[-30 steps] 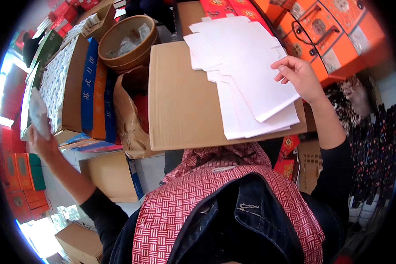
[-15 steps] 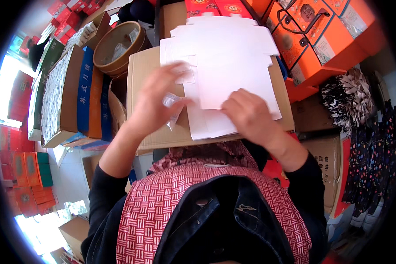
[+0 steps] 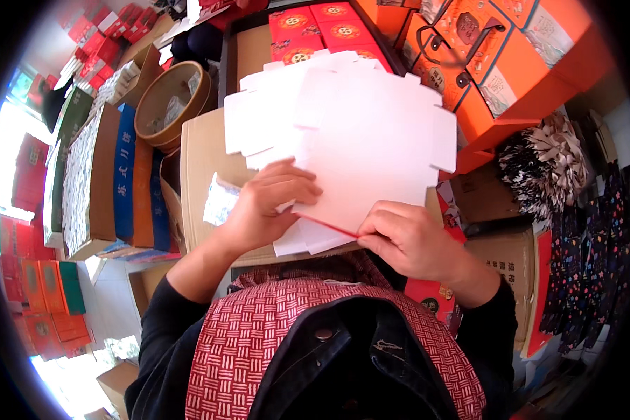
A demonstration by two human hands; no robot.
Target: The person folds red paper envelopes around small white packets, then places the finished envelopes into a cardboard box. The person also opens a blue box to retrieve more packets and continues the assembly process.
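A flat cardboard box blank (image 3: 371,140), white on its upper face with tabbed edges, lies over other white blanks. Along its near edge a thin red strip shows. My right hand (image 3: 407,238) pinches that edge near its right end, thumb and fingers pressed together. At the edge's left end my left hand (image 3: 269,203) grips the same blank, fingers bent over the top and thumb at the rim. Beside my left wrist lies a clear-and-white plastic packet (image 3: 220,199). Under the blanks is a brown carton (image 3: 196,157).
Red printed boxes (image 3: 322,28) stand in a dark tray beyond the blanks. Orange gift boxes (image 3: 511,63) are stacked at the far right, above a metallic pom-pom (image 3: 549,164). At left are a round tub (image 3: 168,112) and a carton of small white packets (image 3: 84,182).
My left hand has moved from above the packet onto the blank. The top blank has turned and its near edge is lifted, showing red. The packet now lies left of my hand.
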